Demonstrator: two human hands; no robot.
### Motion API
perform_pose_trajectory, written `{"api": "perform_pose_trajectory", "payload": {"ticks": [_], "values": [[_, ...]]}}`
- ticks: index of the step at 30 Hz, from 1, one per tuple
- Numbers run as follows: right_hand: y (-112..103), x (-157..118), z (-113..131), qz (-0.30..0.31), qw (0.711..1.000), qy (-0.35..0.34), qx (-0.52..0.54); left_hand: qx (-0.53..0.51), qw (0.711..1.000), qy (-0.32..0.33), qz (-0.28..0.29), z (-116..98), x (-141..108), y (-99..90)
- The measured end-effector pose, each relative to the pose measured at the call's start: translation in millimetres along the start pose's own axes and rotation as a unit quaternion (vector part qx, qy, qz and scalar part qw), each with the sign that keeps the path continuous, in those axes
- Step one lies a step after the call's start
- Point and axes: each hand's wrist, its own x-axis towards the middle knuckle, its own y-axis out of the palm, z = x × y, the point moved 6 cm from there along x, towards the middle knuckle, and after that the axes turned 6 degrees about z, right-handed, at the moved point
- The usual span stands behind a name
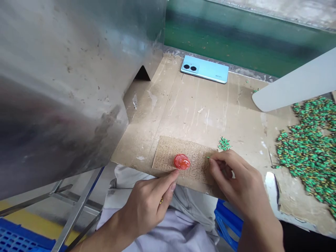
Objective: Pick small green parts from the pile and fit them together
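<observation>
A glossy red lump [182, 161], like putty or gel, sits on a brown rectangular board [162, 150] dotted with rows of small bumps. My left hand [154, 196] has its index fingertip at the lump's near edge; its other fingers are curled, with a tiny yellow-and-black piece showing between them. Over the board's right end, my right hand [235, 175] pinches a tiny green piece [208, 157] between thumb and forefinger. Just beyond that hand lies a small heap of green pieces [224, 143]. What these pieces are is too small to make out.
A large pile of green, yellow and black pieces [307, 150] covers the right side of the cardboard-topped table [194, 105]. A light blue phone [207, 70] lies at the back. A metal housing [78, 70] stands at left, and a white tube [296, 80] slants in from the right.
</observation>
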Motion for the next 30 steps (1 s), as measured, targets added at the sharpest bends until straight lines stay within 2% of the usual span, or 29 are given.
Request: {"api": "perform_pose_trajectory", "payload": {"ticks": [12, 18, 26, 30], "values": [[7.0, 6.4, -3.6, 0.011, 0.998, 0.001, -0.062, 0.004, 1.000, 0.000, -0.003, -0.8, 0.7, -1.3], [1.2, 7.1, -1.6, -0.005, 0.999, 0.003, -0.047, 0.004, 1.000, 0.003, -0.007, -0.6, 1.4, -0.3], [8.1, 6.7, -1.4, 0.011, 0.996, -0.017, -0.082, 0.007, 1.000, 0.004, -0.006, 0.2, 0.7, 0.3], [4.4, 6.1, -4.3, 0.019, 0.999, -0.002, -0.050, -0.019, 1.000, -0.006, -0.013, 0.8, -0.6, 1.5]]}}
